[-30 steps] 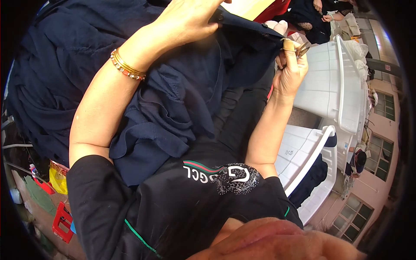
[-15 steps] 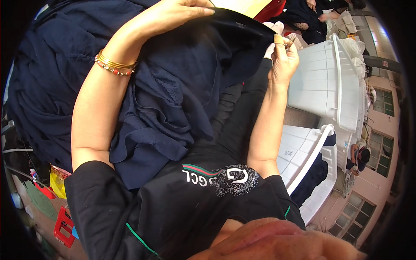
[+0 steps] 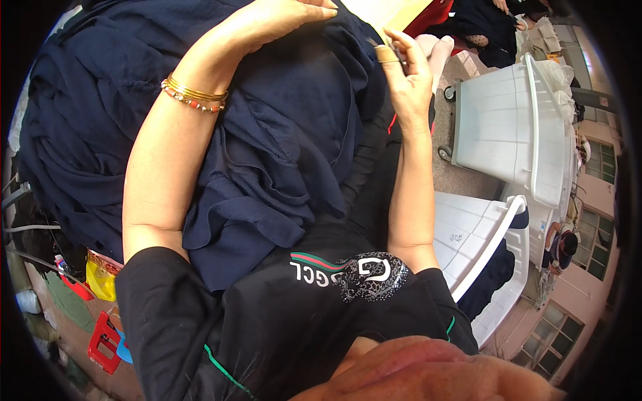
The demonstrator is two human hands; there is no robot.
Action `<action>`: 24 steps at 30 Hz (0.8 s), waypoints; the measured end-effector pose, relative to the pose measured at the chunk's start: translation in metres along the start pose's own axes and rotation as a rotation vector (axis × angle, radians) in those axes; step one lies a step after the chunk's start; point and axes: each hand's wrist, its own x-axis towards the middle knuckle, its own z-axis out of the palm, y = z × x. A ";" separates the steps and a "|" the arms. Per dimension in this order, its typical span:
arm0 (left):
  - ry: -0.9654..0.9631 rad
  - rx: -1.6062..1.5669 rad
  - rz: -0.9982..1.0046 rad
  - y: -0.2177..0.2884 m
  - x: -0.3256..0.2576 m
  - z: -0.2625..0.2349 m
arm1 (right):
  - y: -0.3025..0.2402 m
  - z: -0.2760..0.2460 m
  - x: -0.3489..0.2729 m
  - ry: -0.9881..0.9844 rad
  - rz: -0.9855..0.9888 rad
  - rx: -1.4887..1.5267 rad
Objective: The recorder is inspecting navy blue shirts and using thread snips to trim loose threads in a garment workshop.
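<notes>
A large heap of navy cloth (image 3: 154, 67) covers my lap and spreads to the left. My left hand (image 3: 284, 20), at the upper edge of the view, pinches the cloth's edge between thumb and fingers; part of this hand is cut off. My right hand (image 3: 409, 83) is raised just right of the cloth, apart from its edge. Its fingers are curled around a small dark metal tool (image 3: 372, 43) with a thin tip, perhaps thread snips; most of it is hidden. A tan finger cover (image 3: 386, 55) wraps the right thumb.
To the right stand a pale wheeled tub (image 3: 498, 123) and a white tub (image 3: 468, 230) with dark cloth inside. A pale yellow tabletop (image 3: 381, 13) lies beyond the cloth. A red stool (image 3: 105, 342) and yellow bag (image 3: 100, 281) are lower left. Other people work at upper right and far right.
My right hand has let go of the cloth's edge and moved left, the tool now pointing toward the cloth. The stretched edge has slackened. My left hand keeps its pinch.
</notes>
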 end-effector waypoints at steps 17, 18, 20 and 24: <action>-0.004 0.273 0.005 -0.006 -0.004 -0.020 | -0.012 0.036 0.014 -0.014 -0.155 0.061; 0.003 0.263 -0.006 -0.004 -0.005 -0.020 | -0.011 0.037 0.013 -0.013 -0.144 0.098; 0.000 0.305 -0.026 0.000 -0.007 -0.018 | -0.008 0.039 0.012 -0.004 -0.144 0.155; 0.001 0.613 0.020 0.012 -0.015 0.007 | -0.005 0.020 -0.005 0.039 -0.010 0.303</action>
